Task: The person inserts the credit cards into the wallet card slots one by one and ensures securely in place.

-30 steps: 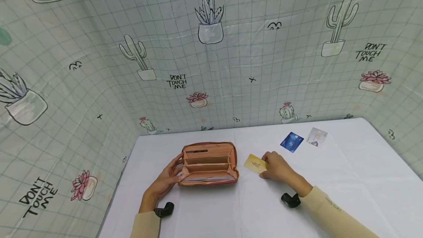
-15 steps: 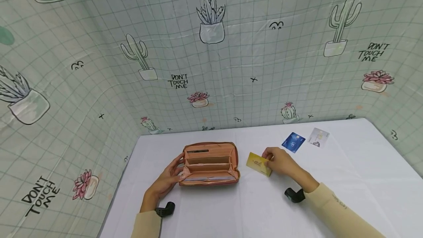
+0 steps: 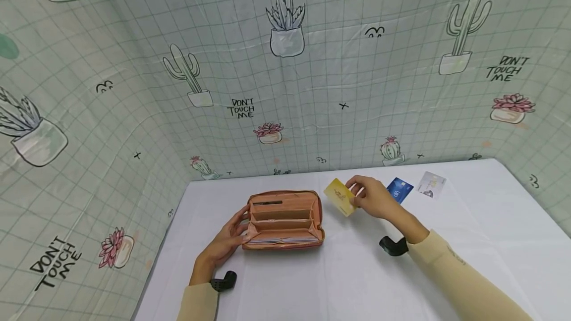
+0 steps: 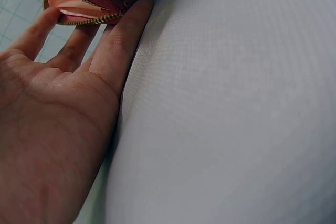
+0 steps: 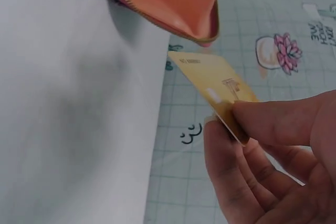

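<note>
A zip-around wallet lies open on the table, its peach lining and pockets showing. At its left end, my left hand grips the side, thumb by the front corner and fingers along the back. The left wrist view shows those fingertips at the brass zipper edge. My right hand pinches a yellow card by one corner between thumb and fingers. In the right wrist view that card is tilted, near the wallet's open side. The right hand partly covers a blue card.
The blue card and a silver-grey card lie at the back right of the white table. A cloth with printed cacti hangs behind and along both sides. Each wrist carries a black camera.
My right hand has moved the yellow card farther back on the table side, up beside the wallet's rear corner, and turned it steeper. The left hand and wallet stay put.
</note>
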Available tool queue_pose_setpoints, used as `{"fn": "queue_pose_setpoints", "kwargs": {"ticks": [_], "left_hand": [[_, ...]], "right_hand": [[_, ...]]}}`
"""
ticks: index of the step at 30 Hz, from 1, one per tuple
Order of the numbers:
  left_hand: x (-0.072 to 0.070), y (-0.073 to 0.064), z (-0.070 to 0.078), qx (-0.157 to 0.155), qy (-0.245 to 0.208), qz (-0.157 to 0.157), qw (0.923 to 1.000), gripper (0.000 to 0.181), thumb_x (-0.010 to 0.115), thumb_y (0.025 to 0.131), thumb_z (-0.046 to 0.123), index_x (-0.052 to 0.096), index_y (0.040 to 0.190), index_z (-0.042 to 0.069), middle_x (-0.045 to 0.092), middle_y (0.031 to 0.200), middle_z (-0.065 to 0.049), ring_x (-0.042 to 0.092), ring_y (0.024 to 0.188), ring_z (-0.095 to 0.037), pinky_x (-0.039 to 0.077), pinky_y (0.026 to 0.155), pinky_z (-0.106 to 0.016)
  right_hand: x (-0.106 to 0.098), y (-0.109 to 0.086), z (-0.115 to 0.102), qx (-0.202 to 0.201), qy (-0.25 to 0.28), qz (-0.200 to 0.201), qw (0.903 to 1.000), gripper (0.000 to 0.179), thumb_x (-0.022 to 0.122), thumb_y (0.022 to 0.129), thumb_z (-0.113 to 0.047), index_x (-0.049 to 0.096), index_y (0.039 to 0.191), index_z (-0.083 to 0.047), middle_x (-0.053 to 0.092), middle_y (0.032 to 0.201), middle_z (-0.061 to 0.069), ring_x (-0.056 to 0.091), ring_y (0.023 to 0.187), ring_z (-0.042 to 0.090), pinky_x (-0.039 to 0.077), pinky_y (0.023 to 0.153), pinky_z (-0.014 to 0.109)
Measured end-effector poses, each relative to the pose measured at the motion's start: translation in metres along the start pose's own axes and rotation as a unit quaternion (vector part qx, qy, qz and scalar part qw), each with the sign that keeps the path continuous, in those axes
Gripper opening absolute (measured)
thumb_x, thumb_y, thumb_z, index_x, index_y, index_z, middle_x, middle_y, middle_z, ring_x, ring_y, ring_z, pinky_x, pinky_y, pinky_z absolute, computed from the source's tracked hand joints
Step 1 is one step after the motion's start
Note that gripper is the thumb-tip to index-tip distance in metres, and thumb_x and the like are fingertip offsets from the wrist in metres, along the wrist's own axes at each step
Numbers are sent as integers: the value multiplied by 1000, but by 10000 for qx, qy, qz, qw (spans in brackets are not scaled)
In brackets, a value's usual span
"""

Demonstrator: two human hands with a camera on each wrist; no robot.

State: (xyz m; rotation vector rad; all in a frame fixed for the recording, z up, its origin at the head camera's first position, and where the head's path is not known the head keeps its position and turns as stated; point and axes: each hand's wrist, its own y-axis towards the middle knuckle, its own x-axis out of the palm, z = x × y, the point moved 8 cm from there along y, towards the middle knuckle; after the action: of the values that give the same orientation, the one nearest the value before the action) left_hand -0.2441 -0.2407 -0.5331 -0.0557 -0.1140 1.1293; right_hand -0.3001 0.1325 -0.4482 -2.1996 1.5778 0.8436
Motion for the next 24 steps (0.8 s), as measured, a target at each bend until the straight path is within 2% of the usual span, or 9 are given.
{"fn": "queue_pose_setpoints", "kwargs": {"ticks": [5, 13, 19, 24], "left_hand": [[-1, 0, -1, -53, 21, 26, 10000, 96, 72, 95, 5, 12, 170, 6, 28, 159, -19, 55, 128, -9, 50, 103, -27], [-2, 1, -2, -72, -31, 41, 10000, 97, 73, 95, 3, 11, 171, 7, 23, 163, -21, 53, 131, -8, 49, 104, -27], [-2, 2, -1, -42, -70, 57, 9999, 97, 74, 95, 3, 13, 170, 7, 22, 163, -22, 53, 132, -8, 49, 104, -27], [0, 1, -1, -37, -105, 31, 9999, 97, 73, 95, 2, 12, 171, 7, 21, 165, -23, 52, 133, -8, 49, 106, -27]], "right_hand": [[-3, 12, -12, -88, -40, 215, 9997, 21, 68, 91, 8, 71, 111, 6, 70, 92, 13, 70, 79, 22, 54, 64, 34], [3, 32, -35, -383, -41, 239, 9990, 16, 67, 95, 7, 71, 111, 6, 70, 95, 16, 71, 82, 25, 57, 66, 34], [15, 48, -53, -776, -192, 215, 9966, 16, 70, 95, 5, 74, 109, 1, 73, 97, 13, 69, 81, 24, 54, 68, 35], [30, 57, -61, -1016, -306, 103, 9943, 15, 71, 95, 6, 74, 109, 1, 73, 98, 13, 68, 82, 23, 56, 70, 35]]}}
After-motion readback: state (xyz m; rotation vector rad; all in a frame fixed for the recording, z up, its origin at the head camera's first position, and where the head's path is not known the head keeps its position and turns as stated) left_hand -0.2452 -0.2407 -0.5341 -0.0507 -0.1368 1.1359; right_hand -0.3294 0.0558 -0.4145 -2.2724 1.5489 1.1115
